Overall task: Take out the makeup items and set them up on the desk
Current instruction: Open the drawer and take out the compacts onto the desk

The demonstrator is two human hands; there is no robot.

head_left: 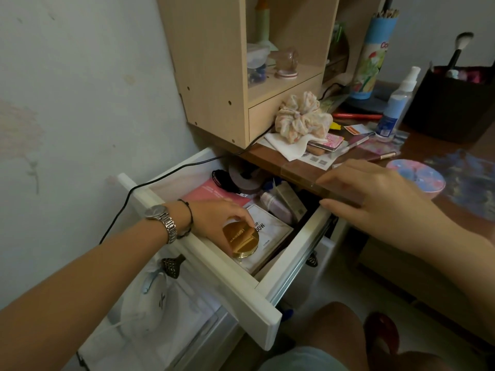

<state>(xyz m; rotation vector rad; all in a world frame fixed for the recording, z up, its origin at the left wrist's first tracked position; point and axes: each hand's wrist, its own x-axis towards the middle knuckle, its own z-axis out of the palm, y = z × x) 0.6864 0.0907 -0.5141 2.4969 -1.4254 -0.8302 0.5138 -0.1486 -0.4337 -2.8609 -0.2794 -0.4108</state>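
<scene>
White pull-out drawer (242,285) was found open below the brown wooden desk (417,153). Inside, a round gold metallic compact (241,241) was gripped by the left hand (214,219), fingers curled over its top edge; compact was tilted, resting on a flat white marbled eyeshadow palette box (270,234). A silver link wristwatch (162,219) and thin black cord bracelet (189,218) were worn on that wrist.

Further back in the drawer: a flat pink paper booklet (211,192), a pale lilac tube (276,206), a grey tape-like roll (245,179), a black tangled cord bundle (223,179). Rest of the contents too dim to tell.

Right hand (375,195) was held over the desk edge, fingers extended and relaxed, nothing held.

On the desk: a round flat pink-blue patterned case (417,178), a pink floral rectangular palette (328,141), a ruffled cream fabric scrunchie (302,116), a clear plastic spray bottle with blue label (396,108), a tall blue printed cylinder tube (373,57) filled with pencils, a dark brown square bin (452,103) holding a fluffy makeup brush (459,46).

Light wood-laminate shelf unit (214,68) was set on the desk; small jars and a pale green bottle (262,22) were stored in it.
</scene>
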